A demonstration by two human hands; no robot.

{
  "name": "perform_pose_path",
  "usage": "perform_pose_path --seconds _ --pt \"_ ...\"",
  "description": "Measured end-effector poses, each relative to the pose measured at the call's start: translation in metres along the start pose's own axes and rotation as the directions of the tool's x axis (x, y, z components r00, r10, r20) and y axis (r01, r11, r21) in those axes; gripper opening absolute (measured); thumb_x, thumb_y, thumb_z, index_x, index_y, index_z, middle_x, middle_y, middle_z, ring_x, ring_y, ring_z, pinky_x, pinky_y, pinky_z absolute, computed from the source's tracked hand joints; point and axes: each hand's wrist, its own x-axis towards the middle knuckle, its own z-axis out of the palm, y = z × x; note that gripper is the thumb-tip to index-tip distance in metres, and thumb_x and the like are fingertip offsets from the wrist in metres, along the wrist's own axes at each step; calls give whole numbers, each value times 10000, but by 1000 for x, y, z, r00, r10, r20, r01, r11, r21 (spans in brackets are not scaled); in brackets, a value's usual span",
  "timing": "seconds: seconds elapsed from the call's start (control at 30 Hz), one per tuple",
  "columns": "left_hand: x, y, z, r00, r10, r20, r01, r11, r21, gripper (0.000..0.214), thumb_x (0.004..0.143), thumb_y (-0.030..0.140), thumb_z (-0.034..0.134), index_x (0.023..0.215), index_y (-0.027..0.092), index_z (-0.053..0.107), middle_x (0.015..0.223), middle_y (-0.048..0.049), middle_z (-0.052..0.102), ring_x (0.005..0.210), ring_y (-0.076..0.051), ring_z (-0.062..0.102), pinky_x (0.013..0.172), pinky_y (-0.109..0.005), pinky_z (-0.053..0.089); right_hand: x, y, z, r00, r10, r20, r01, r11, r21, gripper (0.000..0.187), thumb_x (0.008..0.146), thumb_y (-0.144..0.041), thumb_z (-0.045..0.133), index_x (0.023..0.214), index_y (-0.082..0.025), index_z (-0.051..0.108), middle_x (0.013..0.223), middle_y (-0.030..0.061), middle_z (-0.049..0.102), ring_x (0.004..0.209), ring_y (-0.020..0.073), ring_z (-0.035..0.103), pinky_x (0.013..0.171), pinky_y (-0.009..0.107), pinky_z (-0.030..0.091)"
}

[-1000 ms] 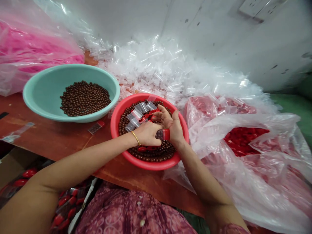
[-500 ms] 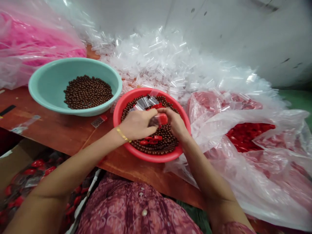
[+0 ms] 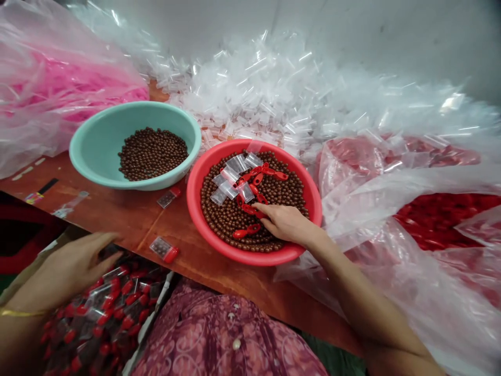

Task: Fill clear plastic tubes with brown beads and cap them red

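My right hand [image 3: 287, 222] reaches into the red basin [image 3: 195, 219], its fingertips pinching a small red plastic cap [image 3: 259, 213]. Around it lie brown beads [image 3: 223, 219], several more red caps [image 3: 246, 231] and clear plastic sleeves [image 3: 230, 177]. Slightly blurred, my left hand [image 3: 70, 263] is above a box of filled red-capped clear containers [image 3: 105, 313]; its thumb and fingers are apart and I see nothing held. A bead-filled container with a red cap [image 3: 164, 249] rests on the table edge between my hands.
A teal basin [image 3: 90, 151] with brown beads stands left of the red one. Another small container [image 3: 168, 197] lies before it. Clear sleeves [image 3: 266, 89] are heaped behind. Plastic bags flank the table: pink pieces [image 3: 90, 83] left, red pieces [image 3: 438, 222] right.
My hands were together over the red basin around a red-capped container. My left hand has since moved left and down over the box; my right hand has lowered onto the red caps.
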Motion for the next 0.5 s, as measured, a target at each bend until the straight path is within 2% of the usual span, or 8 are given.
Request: perform_pose_path --seconds 0.03,0.1,0.17,0.23,0.3,0.37,0.43,0.5 --pt "13 22 -7 994 84 -65 -80 995 52 204 853 370 418 927 277 584 899 53 685 823 -173 606 760 -279 426 0 -1 -1 999 39 7 -39 999 -5 384 874 -205 387 1223 -195 548 1113 105 672 957 224 640 741 290 446" --pt "45 67 -18 934 326 -142 -302 938 172 270 895 296 373 979 219 618 966 -28 677 888 -179 600 820 -291 426 0 -3 -4 988 141 55 -140 990 -21 357 880 -194 337 1116 -179 605 1071 109 684 934 229 648 717 290 437" --pt "83 107 -21 835 545 -69 -503 809 305 295 886 203 367 937 205 658 883 -61 670 815 -188 587 738 -303 421 -1 -5 -9 967 240 84 -240 971 -12 356 894 -206 300 1056 -169 615 1029 113 693 909 230 651 704 289 426" --pt "122 135 -17 742 666 76 -639 668 381 266 866 171 417 908 206 677 833 -77 657 778 -187 581 676 -293 403 -2 -6 -13 956 287 61 -290 955 56 345 901 -214 287 1018 -171 609 1019 105 691 907 219 645 720 282 415" --pt "156 152 -8 681 694 234 -713 557 426 248 852 156 458 878 227 695 793 -71 659 746 -178 587 633 -276 381 -2 -4 -14 958 286 6 -283 944 171 318 903 -223 288 961 -181 598 999 86 687 896 197 632 746 271 406" --pt "183 162 3 655 666 357 -744 484 461 286 852 141 468 946 284 696 785 -54 673 725 -166 598 600 -260 356 -3 0 -12 959 279 -56 -251 921 297 280 905 -274 312 896 -193 581 936 63 681 852 180 618 745 261 400" --pt "199 169 12 644 632 432 -756 435 490 376 854 117 458 1078 351 649 815 -36 689 722 -155 611 579 -246 338 -2 4 -8 950 287 -123 -218 892 396 255 895 -342 354 847 -203 562 858 41 661 794 173 598 715 258 396" --pt "205 176 18 625 620 474 -770 394 502 402 861 132 456 1160 358 599 845 -38 699 729 -157 622 573 -241 340 -2 9 -4 933 304 -193 -182 861 476 244 879 -366 379 808 -207 550 787 24 632 735 164 572 677 257 388"
